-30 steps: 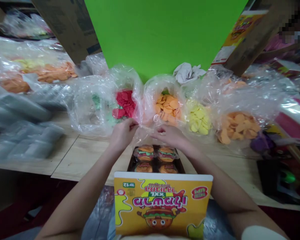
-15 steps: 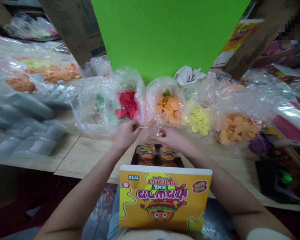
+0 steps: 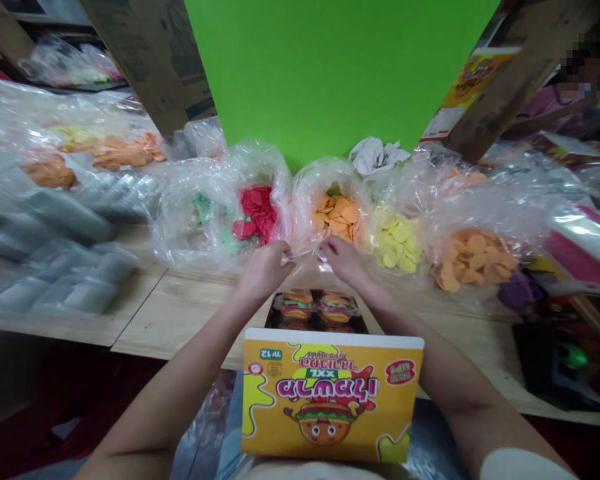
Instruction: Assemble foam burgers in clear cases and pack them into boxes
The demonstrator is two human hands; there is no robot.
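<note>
Head cam: clear film [image 3: 306,256] (prob. thin plastic, too blurred to be sure) was pinched by L hand [image 3: 266,269] and R hand [image 3: 347,263], fingertips closed, over bench [image 3: 195,297], well in from near edge. Judged light, limp, slippery, tearable; best held by opp. edges.

The wooden table [image 3: 190,313] carries clear bags [image 3: 304,193], plastic containers [image 3: 55,280] and 1 box [image 3: 333,400].

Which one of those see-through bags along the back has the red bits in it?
The bag just beyond the left hand; its red pieces stand out from the orange pieces and yellow pieces further right.
</note>
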